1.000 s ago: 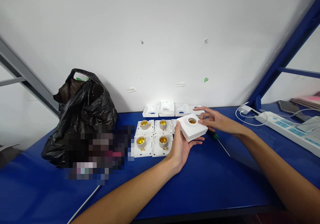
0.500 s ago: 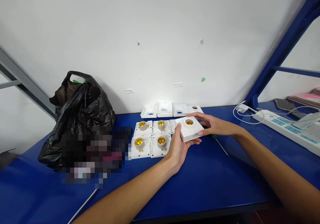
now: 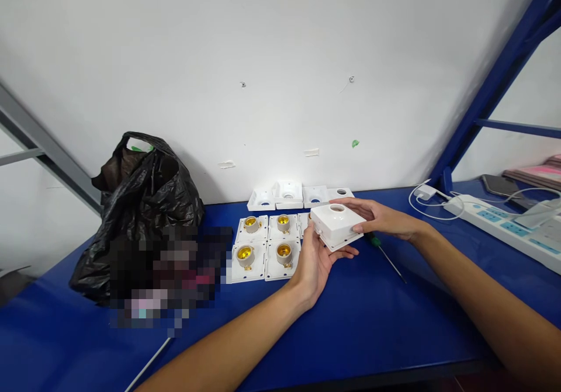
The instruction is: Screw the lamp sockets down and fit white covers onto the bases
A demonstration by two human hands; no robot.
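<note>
My left hand (image 3: 312, 272) supports a square white lamp holder base (image 3: 340, 244) from below, thumb up at its left edge. Over that base sits a white lamp holder cover (image 3: 335, 224) with a round hole in its top; my right hand (image 3: 377, 218) grips its right side. The base's flange shows under the cover's lower edge. Left of my hands lie several more lamp holder bases (image 3: 258, 271) with brass-coloured screw sockets, one partly hidden behind the held cover. Behind them, several loose white covers (image 3: 288, 193) rest by the wall.
A green-handled screwdriver (image 3: 388, 257) lies right of my hands. Farther right are a white power strip (image 3: 504, 222) with cables and a dark phone (image 3: 499, 184). A black plastic bag (image 3: 144, 205) stands at the left, beside a blurred patch. A white wall (image 3: 284, 111) closes the back.
The cover has risen relative to the base, so the base's flange now shows beneath it. The socket seen in its hole before is no longer plain. Both hands keep their hold.
</note>
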